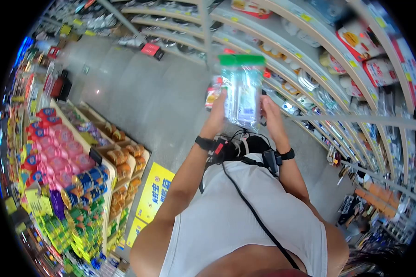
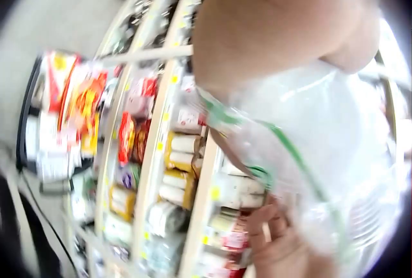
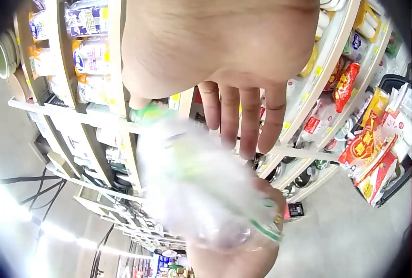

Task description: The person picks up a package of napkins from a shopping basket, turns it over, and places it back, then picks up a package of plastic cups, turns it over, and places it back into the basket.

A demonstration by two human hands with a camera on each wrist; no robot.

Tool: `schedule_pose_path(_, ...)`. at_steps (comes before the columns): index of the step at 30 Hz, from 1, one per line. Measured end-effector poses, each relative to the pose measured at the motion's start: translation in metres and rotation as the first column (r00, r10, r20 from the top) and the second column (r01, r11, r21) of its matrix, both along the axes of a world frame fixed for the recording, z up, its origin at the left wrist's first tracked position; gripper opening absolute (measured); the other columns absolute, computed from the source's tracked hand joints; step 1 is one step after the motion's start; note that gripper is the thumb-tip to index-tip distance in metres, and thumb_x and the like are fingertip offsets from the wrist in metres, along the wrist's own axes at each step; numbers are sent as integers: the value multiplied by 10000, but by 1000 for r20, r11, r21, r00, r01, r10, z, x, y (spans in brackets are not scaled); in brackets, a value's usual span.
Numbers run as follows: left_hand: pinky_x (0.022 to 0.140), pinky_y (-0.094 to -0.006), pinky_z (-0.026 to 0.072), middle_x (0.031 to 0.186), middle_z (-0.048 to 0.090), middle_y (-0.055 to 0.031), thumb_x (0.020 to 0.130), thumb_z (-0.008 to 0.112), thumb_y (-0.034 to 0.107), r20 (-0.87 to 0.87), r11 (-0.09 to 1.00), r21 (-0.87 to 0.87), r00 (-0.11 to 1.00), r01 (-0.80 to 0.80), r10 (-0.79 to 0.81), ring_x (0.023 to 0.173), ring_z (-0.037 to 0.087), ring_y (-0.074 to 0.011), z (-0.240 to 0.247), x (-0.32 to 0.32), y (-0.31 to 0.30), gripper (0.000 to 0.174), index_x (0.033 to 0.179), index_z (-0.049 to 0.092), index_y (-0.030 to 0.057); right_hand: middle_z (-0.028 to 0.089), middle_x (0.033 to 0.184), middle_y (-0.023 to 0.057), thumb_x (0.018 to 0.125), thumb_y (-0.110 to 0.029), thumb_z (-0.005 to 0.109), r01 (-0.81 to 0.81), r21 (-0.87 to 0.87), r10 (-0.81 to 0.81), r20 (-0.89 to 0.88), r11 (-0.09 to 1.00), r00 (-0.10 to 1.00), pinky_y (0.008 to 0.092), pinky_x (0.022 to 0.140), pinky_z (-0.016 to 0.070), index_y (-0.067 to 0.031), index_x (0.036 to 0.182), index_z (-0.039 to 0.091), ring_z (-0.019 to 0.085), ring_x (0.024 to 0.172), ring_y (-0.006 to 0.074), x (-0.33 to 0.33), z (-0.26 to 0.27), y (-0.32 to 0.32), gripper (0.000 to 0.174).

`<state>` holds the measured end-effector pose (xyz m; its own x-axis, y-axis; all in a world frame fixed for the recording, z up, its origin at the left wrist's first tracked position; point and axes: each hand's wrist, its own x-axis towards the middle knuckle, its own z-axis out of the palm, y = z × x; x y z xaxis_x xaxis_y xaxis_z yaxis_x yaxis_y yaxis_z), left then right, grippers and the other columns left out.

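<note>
A clear plastic pack (image 1: 242, 94) with a green top band is held upright in front of the body, its contents blurred. The left hand (image 1: 216, 113) grips its left edge, and the right hand (image 1: 273, 115) is at its right edge. Seen from the left wrist, the left hand (image 2: 283, 27) lies over the shiny pack (image 2: 315, 130), while curled fingers of the right hand (image 2: 283, 246) touch its far side. From the right wrist, the right hand (image 3: 219, 33) has its fingers bent gently behind the pack (image 3: 199, 175); the left hand (image 3: 235, 258) holds the lower end.
Shelves (image 1: 309, 64) of packaged goods curve along the right. A display stand (image 1: 107, 198) with pink packs (image 1: 60, 145) and cans stands at the left, beside a yellow floor sign (image 1: 155, 191). A black-edged basket (image 2: 27, 123) holds red and yellow packets (image 2: 84, 101).
</note>
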<state>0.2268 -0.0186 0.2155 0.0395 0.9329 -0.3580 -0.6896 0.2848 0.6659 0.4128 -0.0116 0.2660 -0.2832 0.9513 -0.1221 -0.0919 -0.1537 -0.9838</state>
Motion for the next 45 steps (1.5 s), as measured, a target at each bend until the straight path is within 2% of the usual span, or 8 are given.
schedule_pose_path(2, 846, -318, 467, 1027, 647, -133, 976, 492, 395, -296, 998, 42, 955, 46, -31, 960, 605, -189, -27, 8, 5, 500, 1213, 546, -42, 647, 1068, 106, 982, -353, 501, 1, -26, 8, 355, 1000, 935, 265, 777, 474, 16, 1170, 569, 591, 953, 126, 13, -17, 5, 420)
schedule_pose_path(3, 843, -320, 462, 1023, 648, -138, 973, 509, 368, -571, 995, 75, 821, 60, -6, 966, 604, -188, -33, 13, 7, 481, 1201, 550, -53, 652, 1068, 97, 957, -339, 555, 74, -1, -70, 281, 997, 957, 265, 785, 474, 15, 1167, 577, 592, 947, 118, 12, -26, 4, 412)
schedule_pose_path(6, 835, -334, 457, 1014, 653, -147, 967, 536, 313, -727, 982, 144, 686, 120, 23, 960, 604, -201, 0, 36, 2, 429, 1182, 555, -58, 664, 1050, 78, 906, -301, 649, 203, -39, -193, 181, 978, 964, 270, 789, 479, 11, 1151, 599, 599, 918, 108, 8, -23, 1, 400)
schedule_pose_path(18, 852, -336, 460, 1041, 654, -157, 937, 583, 182, -707, 934, 350, 674, 73, 212, 932, 599, -200, 6, 69, 14, 393, 1235, 530, -69, 705, 939, 76, 846, -261, 723, 415, 14, -409, 189, 910, 893, 272, 738, 503, 7, 1090, 652, 628, 821, 105, 17, -5, 1, 370)
schedule_pose_path(26, 850, -314, 446, 1054, 629, -132, 989, 498, 247, -748, 931, 302, 656, 205, 98, 938, 564, -176, -12, 64, 17, 386, 1204, 535, -71, 701, 910, 131, 787, -331, 771, 415, 80, -421, 262, 906, 868, 319, 733, 511, 30, 1039, 647, 662, 808, 177, 21, -20, 6, 457)
schedule_pose_path(28, 830, -299, 450, 1071, 618, -123, 1000, 476, 254, -521, 962, 257, 851, 89, 60, 934, 564, -163, -16, 67, 12, 387, 1215, 530, -64, 699, 901, 139, 772, -351, 781, 388, 134, -410, 291, 912, 864, 320, 728, 509, 35, 1043, 640, 659, 800, 178, 25, -8, 5, 493)
schedule_pose_path(36, 817, -302, 467, 1104, 592, -106, 978, 528, 348, -405, 953, 57, 880, 297, -250, 974, 565, -145, -32, 72, 6, 472, 1244, 501, -41, 685, 886, 202, 723, -485, 781, 473, 236, -528, 411, 849, 743, 361, 728, 504, 39, 1067, 612, 672, 798, 288, 42, -33, -10, 649)
schedule_pose_path(45, 907, -306, 431, 1207, 572, -101, 925, 635, 225, -381, 867, 149, 837, 475, -393, 1062, 544, -159, -31, 126, 1, 453, 1274, 491, -26, 687, 954, 122, 814, -273, 740, 623, 162, -626, 411, 765, 662, 312, 743, 511, 5, 1117, 598, 631, 837, 148, 73, -45, -49, 435)
